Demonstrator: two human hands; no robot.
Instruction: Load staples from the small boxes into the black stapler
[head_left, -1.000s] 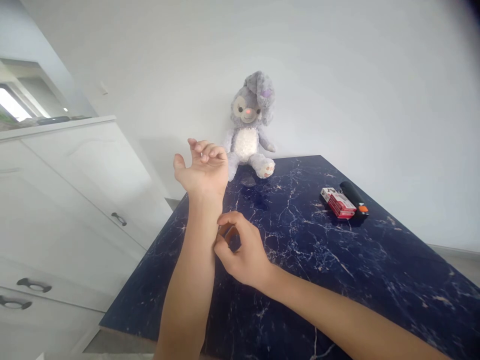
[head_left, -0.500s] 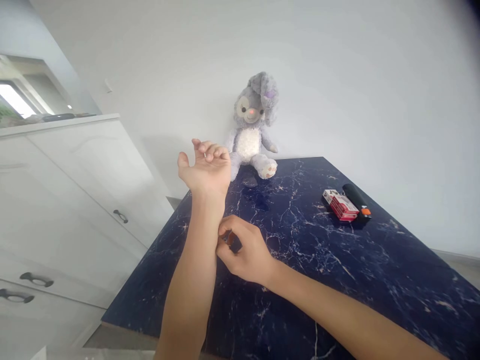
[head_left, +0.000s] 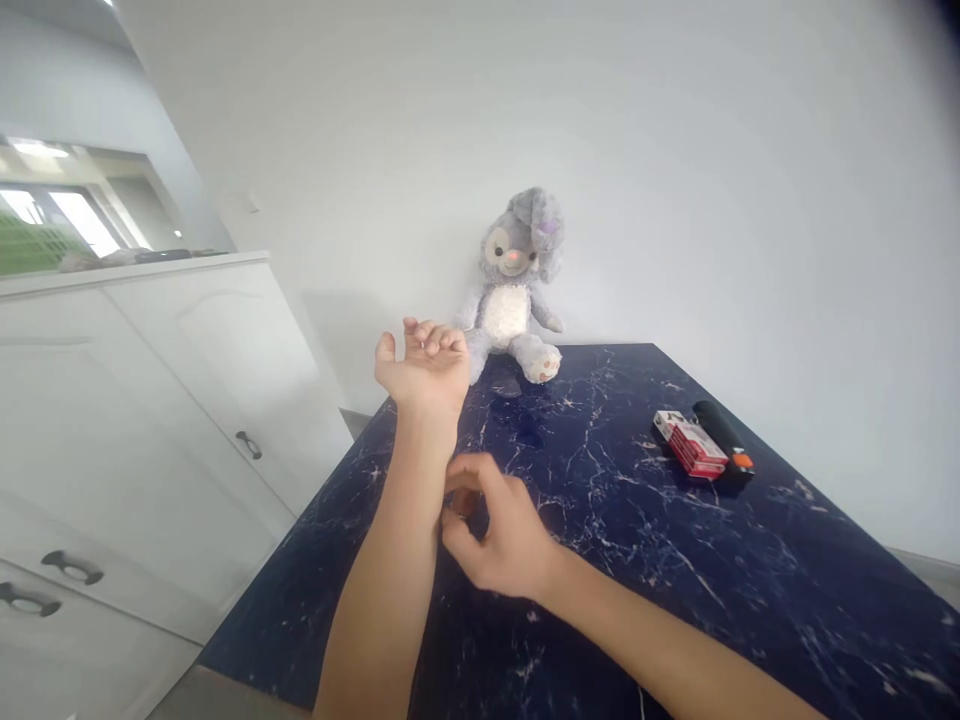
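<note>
My left hand (head_left: 427,375) is raised over the table with its palm turned up toward me. Its thumb stands out and the other fingers curl loosely, with nothing in them. My right hand (head_left: 506,535) is at the outer side of my left forearm, below the wrist. The thumb and forefinger form a C with a gap between them, and their tips meet or nearly meet the forearm's edge. I see no object in the right hand. Just behind my left hand a grey plush rabbit (head_left: 508,313) with a white belly sits against the wall.
The dark blue marbled table (head_left: 600,560) spreads below my arms. On its right lie red and white small boxes (head_left: 690,445) beside a black cylinder (head_left: 721,435) with an orange part. White cabinets (head_left: 202,400) with dark handles stand at left.
The view has tilted up, so everything sits lower in the picture. My right thumb and forefinger have parted slightly at the forearm. My left hand keeps its pose.
</note>
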